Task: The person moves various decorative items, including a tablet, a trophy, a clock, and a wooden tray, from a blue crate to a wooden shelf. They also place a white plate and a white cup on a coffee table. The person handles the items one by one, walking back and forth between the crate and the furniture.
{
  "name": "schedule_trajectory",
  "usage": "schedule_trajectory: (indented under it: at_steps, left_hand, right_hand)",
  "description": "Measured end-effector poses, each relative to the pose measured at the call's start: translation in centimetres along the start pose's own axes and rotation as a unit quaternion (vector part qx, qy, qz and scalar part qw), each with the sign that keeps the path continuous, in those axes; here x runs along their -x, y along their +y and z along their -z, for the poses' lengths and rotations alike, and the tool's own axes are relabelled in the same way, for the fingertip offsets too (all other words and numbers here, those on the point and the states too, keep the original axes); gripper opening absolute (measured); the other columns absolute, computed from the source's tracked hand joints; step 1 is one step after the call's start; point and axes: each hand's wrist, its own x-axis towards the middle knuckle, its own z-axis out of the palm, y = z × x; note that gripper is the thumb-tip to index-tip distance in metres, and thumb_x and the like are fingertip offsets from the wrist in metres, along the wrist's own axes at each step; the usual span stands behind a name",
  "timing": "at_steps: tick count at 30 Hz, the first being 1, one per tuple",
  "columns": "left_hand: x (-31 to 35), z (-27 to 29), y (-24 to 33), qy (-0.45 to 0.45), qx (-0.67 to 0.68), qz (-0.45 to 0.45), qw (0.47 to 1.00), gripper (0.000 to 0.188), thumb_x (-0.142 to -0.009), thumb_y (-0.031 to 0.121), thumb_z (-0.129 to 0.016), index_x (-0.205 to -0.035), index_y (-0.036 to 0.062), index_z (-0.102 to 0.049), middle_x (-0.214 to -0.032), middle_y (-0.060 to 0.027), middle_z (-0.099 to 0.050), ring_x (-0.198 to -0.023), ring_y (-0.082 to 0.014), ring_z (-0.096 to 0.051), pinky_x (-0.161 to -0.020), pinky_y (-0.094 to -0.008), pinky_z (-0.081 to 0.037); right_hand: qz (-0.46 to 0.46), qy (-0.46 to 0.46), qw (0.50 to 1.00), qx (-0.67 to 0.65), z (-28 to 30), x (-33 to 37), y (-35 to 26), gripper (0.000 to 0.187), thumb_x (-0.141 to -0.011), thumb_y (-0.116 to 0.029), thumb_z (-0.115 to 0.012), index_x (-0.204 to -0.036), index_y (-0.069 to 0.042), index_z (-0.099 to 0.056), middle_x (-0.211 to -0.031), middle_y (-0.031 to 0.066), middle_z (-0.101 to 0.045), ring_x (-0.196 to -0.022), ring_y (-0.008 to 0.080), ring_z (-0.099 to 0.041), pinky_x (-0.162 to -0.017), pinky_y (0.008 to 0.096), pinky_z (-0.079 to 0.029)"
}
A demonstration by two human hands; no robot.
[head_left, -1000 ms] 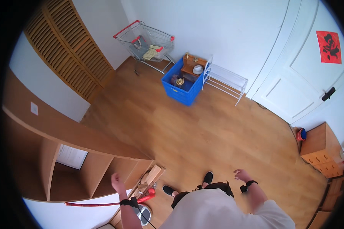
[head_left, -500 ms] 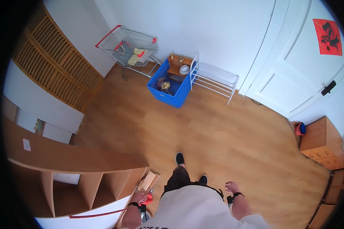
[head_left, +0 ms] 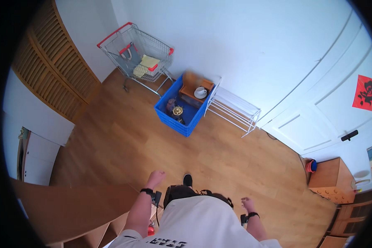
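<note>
Warm brown wood-look flooring (head_left: 219, 157) across the middle, with a soft sheen. At twelve to one o'clock, a plain white wall (head_left: 244, 37) in cool, even light; low white rack (head_left: 235, 100) at half past two. Toward three, a white panelled door (head_left: 306, 128) with a dark handle (head_left: 349, 135) and a red paper sheet (head_left: 366, 93) bearing black brushwork. Between three and four, a wooden drawer chest (head_left: 327, 177). At ten, slatted wooden doors (head_left: 53, 62); at eight, a brown shelving unit (head_left: 78, 206).

Left fingers (head_left: 161, 174) curled, right fingers (head_left: 244, 200) loosely bent.
</note>
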Motion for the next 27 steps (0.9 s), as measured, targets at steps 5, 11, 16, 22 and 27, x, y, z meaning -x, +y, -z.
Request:
schedule_trajectory:
  at_steps: [5, 11, 16, 22, 27]
  left_hand:
    - [-2.7, 4.5, 6.6, 0.011, -0.046, -0.051, 0.998, 0.022, -0.077, 0.022, -0.065, -0.089, 0.0037, -0.065, -0.081, -0.0132, -0.067, -0.078, -0.0273, -0.065, -0.072, -0.0352, -0.051]
    - [-4.2, 3.3, 3.9, 0.043, -0.033, -0.017, 0.998, 0.017, -0.076, 0.018, -0.062, -0.088, 0.0058, -0.065, -0.082, -0.0142, -0.066, -0.077, -0.0283, -0.065, -0.068, -0.0364, -0.051]
    - [-1.3, -0.7, -6.9, -0.015, -0.073, 0.097, 0.992, 0.018, -0.077, 0.023, -0.06, -0.085, 0.0081, -0.068, -0.077, -0.0139, -0.067, -0.064, -0.0298, -0.065, -0.062, -0.0381, -0.053]
    - [4.2, -4.0, -3.7, 0.025, 0.204, 0.351, 0.914, 0.022, -0.084, 0.019, -0.06, -0.09, -0.0007, -0.066, -0.075, -0.0141, -0.067, -0.064, -0.0212, -0.068, -0.058, -0.032, -0.055]
    - [0.2, -3.2, 4.8, 0.106, 0.191, 0.314, 0.924, 0.018, -0.086, 0.014, -0.06, -0.099, 0.0024, -0.063, -0.078, -0.0107, -0.065, -0.068, -0.0183, -0.066, -0.06, -0.0303, -0.051]
  right_hand:
    - [0.051, -0.022, 0.997, 0.047, -1.8, -2.6, -10.5, 0.027, -0.077, -0.012, -0.06, -0.101, -0.002, -0.068, -0.083, 0.011, -0.068, -0.066, 0.0182, -0.065, -0.062, 0.0302, -0.054]
    - [0.012, -0.1, 0.986, 0.129, -0.6, -9.0, -18.5, 0.03, -0.074, -0.008, -0.063, -0.103, -0.001, -0.067, -0.086, 0.0114, -0.068, -0.07, 0.0195, -0.068, -0.066, 0.0301, -0.055]
    - [0.086, -0.209, 0.931, 0.286, 0.5, -18.4, -27.1, 0.037, -0.07, -0.001, -0.068, -0.107, 0.001, -0.064, -0.084, 0.0111, -0.068, -0.07, 0.0179, -0.068, -0.064, 0.0292, -0.056]
    - [0.185, -0.22, 0.902, 0.322, -3.2, -26.8, -42.0, 0.036, -0.072, -0.007, -0.069, -0.107, -0.004, -0.066, -0.071, 0.0097, -0.067, -0.065, 0.0176, -0.067, -0.061, 0.0303, -0.053]
    - [0.182, -0.236, 0.872, 0.389, -9.6, -31.9, -52.2, 0.033, -0.073, -0.018, -0.064, -0.104, -0.007, -0.068, -0.078, 0.0154, -0.069, -0.077, 0.0266, -0.069, -0.071, 0.0365, -0.054]
